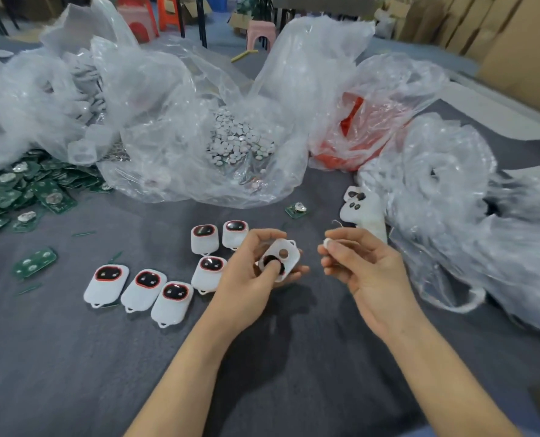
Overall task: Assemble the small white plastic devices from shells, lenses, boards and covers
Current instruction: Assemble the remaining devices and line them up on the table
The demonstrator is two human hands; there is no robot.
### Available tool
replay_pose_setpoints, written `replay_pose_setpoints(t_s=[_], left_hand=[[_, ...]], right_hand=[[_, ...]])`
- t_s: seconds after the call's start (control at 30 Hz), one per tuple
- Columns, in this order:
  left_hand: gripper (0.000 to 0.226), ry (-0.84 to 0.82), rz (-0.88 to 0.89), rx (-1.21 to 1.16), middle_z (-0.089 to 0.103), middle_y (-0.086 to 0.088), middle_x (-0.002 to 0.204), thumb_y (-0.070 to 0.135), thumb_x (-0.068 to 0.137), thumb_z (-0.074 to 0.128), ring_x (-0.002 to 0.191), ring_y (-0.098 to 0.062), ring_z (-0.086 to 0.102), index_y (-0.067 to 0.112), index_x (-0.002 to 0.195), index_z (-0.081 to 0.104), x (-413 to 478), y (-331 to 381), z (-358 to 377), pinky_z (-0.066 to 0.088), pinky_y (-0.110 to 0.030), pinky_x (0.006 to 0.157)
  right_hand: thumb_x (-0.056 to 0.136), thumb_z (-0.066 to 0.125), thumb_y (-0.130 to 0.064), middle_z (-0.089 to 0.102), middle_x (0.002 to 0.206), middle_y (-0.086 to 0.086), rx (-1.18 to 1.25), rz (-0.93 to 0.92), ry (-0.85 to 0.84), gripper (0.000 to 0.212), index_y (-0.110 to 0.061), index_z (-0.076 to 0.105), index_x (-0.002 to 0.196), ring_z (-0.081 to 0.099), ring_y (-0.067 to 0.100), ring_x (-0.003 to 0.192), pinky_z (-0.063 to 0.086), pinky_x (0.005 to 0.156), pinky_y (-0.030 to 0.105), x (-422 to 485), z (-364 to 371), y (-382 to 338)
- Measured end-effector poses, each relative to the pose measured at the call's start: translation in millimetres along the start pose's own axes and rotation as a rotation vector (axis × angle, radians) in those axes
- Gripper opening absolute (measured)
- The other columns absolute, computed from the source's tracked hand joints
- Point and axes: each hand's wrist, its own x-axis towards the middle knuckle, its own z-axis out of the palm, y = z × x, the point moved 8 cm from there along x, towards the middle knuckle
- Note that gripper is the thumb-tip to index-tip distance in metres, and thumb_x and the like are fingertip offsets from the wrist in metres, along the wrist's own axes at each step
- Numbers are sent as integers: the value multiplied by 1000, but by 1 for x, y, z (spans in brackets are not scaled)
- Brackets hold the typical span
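My left hand (252,272) grips a white shell (286,255) above the grey table, its thumb pressing a dark lens (271,261) into the shell's opening. A small round hole shows in the shell beside the thumb. My right hand (361,263) is just right of it and pinches a small white round piece (327,242) between thumb and fingers. Several finished white devices with red-rimmed dark lenses (142,287) lie in rows to the left of my left hand. Two white covers with dark button holes (358,205) lie behind my right hand.
Green circuit boards (16,190) are piled at the far left, one lone board (296,210) lies behind my hands. Clear plastic bags hold small round white pieces (237,137), white shells (82,77) and red parts (350,127). A large clear bag (451,200) fills the right side.
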Motion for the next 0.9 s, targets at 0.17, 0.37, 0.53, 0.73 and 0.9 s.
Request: replay_pose_setpoints(t_s=[0.17,0.37,0.53,0.73,0.9], left_hand=[[37,-18,-2,-30,71,-1,104,-17,93,34,94,-27,71,9,111,54,-1,1,-2,57,-29,78],[40,-43,-60,36,64,-14,111,-16,91,39,94,-21,70,13,109,61,-4,-1,0,57,-28,76],[41,-117,-112,18,65,-18,107,-17,93,37,92,-25,71,11,111,62,-5,-3,5,57,-26,74],[40,-110,-102,58,67,-2,97,-15,93,39,88,-19,72,12,110,63,-4,-1,5,56,-24,74],[39,-137,-101,107,69,4,95,-14,94,37,90,-19,72,11,114,60,-5,-1,9,56,-23,75]], right_hand=[[68,70,-13,69,74,9,39,34,-21,11,-13,71,79,63,15,60,54,58,24,-10,5,9],[70,70,-11,70,78,10,25,-4,10,16,-7,65,84,65,15,67,55,62,24,-9,8,14],[78,66,-1,64,70,0,-22,-65,-4,9,-9,64,81,59,10,60,50,56,21,-7,11,12],[83,62,4,68,72,12,18,-19,33,8,-2,65,82,62,13,61,52,55,21,-5,4,15],[83,66,2,70,69,6,-153,-34,81,11,-5,64,90,61,10,58,50,55,18,-3,-1,16]])
